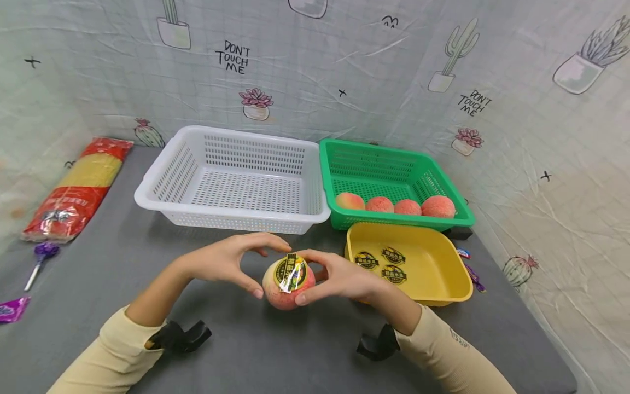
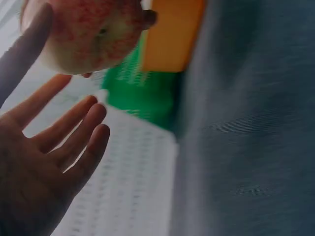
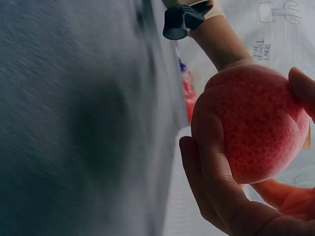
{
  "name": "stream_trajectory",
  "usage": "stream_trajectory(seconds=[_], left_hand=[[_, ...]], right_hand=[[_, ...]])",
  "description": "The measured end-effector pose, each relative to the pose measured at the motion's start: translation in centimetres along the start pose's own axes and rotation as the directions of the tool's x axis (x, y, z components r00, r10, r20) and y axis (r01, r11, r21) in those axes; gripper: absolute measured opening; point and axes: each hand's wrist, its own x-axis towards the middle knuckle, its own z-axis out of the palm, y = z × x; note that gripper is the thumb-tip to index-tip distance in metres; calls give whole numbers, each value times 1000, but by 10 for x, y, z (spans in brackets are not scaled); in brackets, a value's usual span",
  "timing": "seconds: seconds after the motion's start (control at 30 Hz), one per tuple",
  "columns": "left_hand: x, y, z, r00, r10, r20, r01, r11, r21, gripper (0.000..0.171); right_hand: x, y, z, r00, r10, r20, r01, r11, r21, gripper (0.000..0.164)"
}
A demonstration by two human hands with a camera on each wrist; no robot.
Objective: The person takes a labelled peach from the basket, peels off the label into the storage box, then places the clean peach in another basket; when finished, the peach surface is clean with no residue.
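Observation:
A pink and pale-yellow peach (image 1: 280,300) is held above the grey table between the fingers and thumb of my right hand (image 1: 346,278). On its top sits a shiny black-and-gold sticker (image 1: 290,273). My left hand (image 1: 219,260) is at the peach's left side, thumb at the fruit and the other fingers fairly straight. In the left wrist view those fingers spread below the peach (image 2: 93,39), gripping nothing. The right wrist view has the curled right fingers (image 3: 216,167) around the peach's (image 3: 258,123) underside.
Behind stands a white basket (image 1: 246,213); right of it, a green basket (image 1: 394,150) holds several peaches (image 1: 380,204). A yellow tub (image 1: 438,262) at right carries several stickers (image 1: 394,274). At left lie a red-and-yellow packet (image 1: 81,186), a purple lollipop (image 1: 46,250) and a purple sweet (image 1: 12,310).

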Motion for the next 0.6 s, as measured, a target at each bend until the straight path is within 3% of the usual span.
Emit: stream_trajectory(seconds=[0.23,0.43,0.6], left_hand=[[1,-20,31,995,-51,80,54,998,-42,86],[2,-31,44,999,-32,15,32,999,0,78],[4,-38,52,1000,-9,-27,9,1000,20,72]], right_hand=[[-2,23,7,994,80,76,-85,994,68,67],[-5,31,6,990,129,56,-135,983,125,57],[-11,36,6,992,126,23,-128,985,113,57]])
